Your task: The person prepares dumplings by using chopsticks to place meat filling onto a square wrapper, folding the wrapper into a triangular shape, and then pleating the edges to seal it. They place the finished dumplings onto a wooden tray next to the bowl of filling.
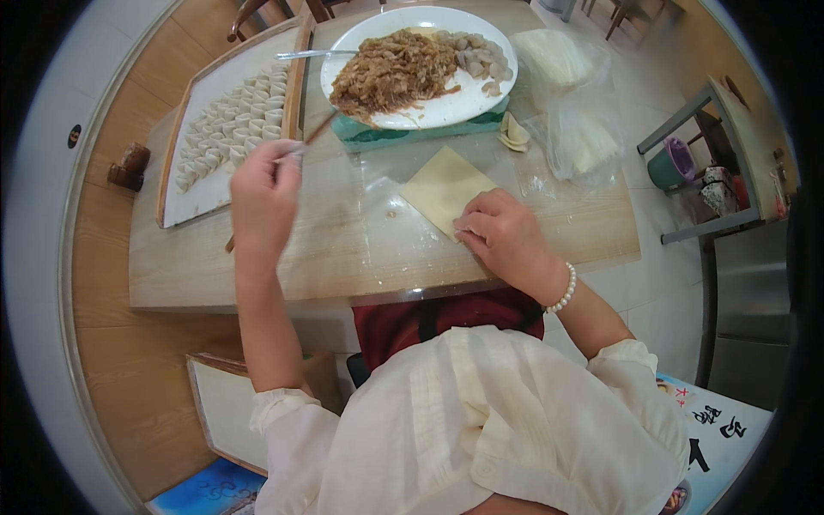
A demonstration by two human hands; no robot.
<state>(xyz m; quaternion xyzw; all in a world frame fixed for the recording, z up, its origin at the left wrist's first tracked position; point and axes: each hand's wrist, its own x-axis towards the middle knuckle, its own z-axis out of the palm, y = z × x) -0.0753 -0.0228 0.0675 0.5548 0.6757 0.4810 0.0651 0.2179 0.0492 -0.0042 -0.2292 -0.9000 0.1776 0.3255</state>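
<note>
My left hand (pixel 266 187) is closed around a thin brown stick (pixel 320 129), whose tip points at the lower left rim of a white oval plate (pixel 425 121). Brown minced filling (pixel 399 74) and peeled shrimp (pixel 479 58) lie on that plate, and a metal utensil's handle (pixel 302 55) sticks out over its left rim. With its fingertips my right hand (pixel 496 228) pinches the lower right edge of a square yellow dough wrapper (pixel 444 183), flat on the table. Folded dough pieces (pixel 514 133) lie below the plate's right side. Rows of folded dumplings (pixel 238 119) fill much of a wood-framed tray on the left.
The tray's wooden frame (pixel 293 96) stands beside the plate. A green box (pixel 412 135) is under the plate. Clear plastic bags with pale wrappers (pixel 582 138) lie at the table's right. The near table edge (pixel 309 301) runs before my body; a small brown jar (pixel 132 161) is at far left.
</note>
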